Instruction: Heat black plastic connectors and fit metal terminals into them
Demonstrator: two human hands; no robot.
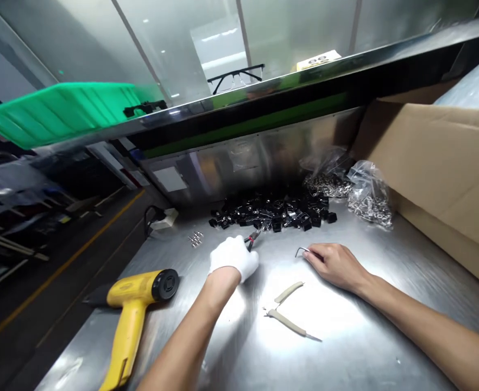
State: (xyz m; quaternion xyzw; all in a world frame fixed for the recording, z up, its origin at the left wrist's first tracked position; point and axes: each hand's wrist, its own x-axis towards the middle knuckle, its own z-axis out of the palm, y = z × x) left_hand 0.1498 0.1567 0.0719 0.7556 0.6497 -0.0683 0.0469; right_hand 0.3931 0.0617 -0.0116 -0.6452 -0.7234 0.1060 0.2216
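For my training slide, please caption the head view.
White-gloved left hand holding small red-and-black tool; bare right hand holding thin bent metal rod.

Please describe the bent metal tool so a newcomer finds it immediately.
On the metal table, look right of the yellow heat gun to the bare right hand. Its fingers hold the thin bent metal tool. Unlike the pale-handled tool lying nearby, it bends sharply near its end.

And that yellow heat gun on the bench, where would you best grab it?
Probably by the handle of the yellow heat gun, coming from the person's near side. The handle is long, narrower than the body and runs toward the person, while the dark nozzle points left, so a hand wrapped there should stay clear of it.
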